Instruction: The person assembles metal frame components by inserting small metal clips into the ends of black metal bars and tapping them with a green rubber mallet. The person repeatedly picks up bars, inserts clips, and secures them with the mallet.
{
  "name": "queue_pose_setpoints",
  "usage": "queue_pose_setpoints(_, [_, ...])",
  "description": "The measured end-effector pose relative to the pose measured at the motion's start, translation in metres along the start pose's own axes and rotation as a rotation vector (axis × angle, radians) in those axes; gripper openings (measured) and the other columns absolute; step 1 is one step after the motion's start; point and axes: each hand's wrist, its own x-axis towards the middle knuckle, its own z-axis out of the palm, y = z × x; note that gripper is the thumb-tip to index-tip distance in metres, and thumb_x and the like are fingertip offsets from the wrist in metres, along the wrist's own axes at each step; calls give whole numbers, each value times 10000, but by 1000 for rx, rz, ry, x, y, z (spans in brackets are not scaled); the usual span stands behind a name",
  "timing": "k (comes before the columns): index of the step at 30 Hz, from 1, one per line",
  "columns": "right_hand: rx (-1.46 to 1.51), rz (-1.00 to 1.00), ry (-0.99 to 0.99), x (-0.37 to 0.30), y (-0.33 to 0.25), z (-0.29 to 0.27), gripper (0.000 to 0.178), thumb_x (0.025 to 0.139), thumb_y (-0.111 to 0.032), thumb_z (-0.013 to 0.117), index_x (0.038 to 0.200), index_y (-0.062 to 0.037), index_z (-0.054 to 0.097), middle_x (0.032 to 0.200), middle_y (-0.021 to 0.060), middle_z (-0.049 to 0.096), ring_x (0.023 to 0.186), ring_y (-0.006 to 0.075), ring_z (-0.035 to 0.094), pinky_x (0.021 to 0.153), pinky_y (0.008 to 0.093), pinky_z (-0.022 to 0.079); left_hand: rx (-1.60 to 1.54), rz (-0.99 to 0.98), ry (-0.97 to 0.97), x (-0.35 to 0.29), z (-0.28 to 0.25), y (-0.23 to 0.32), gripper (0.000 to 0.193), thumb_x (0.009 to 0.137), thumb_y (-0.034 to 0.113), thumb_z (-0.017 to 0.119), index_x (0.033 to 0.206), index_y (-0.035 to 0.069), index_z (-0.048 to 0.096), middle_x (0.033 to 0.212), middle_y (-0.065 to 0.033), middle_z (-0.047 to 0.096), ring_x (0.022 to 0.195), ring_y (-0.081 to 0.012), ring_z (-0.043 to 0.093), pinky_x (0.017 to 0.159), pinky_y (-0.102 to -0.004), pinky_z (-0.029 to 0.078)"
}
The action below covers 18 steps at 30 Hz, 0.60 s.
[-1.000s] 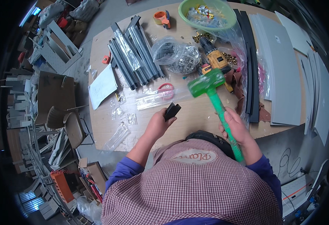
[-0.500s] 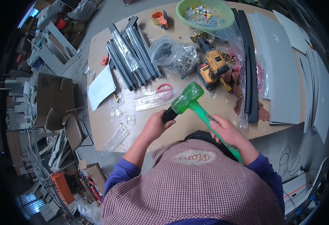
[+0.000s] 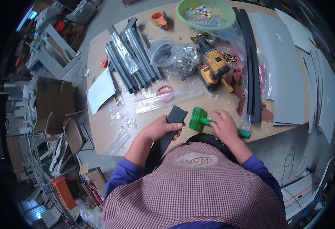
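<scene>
My left hand (image 3: 161, 129) is closed round a dark grey flat bar (image 3: 177, 114), thumb across its face. The bar's upper end points away from me, and its lower part runs down beside my apron. A green mallet (image 3: 196, 119) lies near the table's front edge, its head to the left and its handle stretching right. Over that handle is my right hand (image 3: 225, 128), with loosely spread fingers; whether it touches the handle is hard to make out. Just beyond the bar, a clear plastic sleeve (image 3: 148, 104) and a red ring-shaped item (image 3: 165, 93) lie on the table.
Grey metal profiles (image 3: 133, 57) lie at the left back, beside a paper sheet (image 3: 100, 91). A yellow drill (image 3: 216, 65), bags of hardware (image 3: 181, 61) and a green basin (image 3: 205, 26) fill the back centre. Long black strips (image 3: 253, 72) and grey panels (image 3: 280, 68) cover the right side.
The mallet has come down from mid-air onto the table, and my right hand's grip has loosened. My left hand has turned the bar, so more of it shows.
</scene>
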Motion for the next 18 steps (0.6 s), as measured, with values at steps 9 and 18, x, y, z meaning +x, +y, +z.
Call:
queue_pose_setpoints(9, [-247, -353, -226, 25, -62, -25, 459, 813, -258, 626, 1244, -111, 569, 971, 29, 599, 975, 212, 600, 825, 350, 501, 1074, 107, 71, 10, 69, 34, 315, 818, 241, 749, 1010, -1, 688, 911, -193, 705, 845, -395, 663, 768, -422, 514])
queue_pose_setpoints(18, [-1, 441, 513, -30, 42, -69, 518, 723, -276, 819, 1119, -45, 577, 1043, 191, 627, 937, 404, 623, 789, 449, 517, 822, 1252, 1047, -54, 38, 69, 271, 844, -97, 515, 1090, -23, 601, 1066, -180, 618, 959, -301, 636, 863, -377, 503])
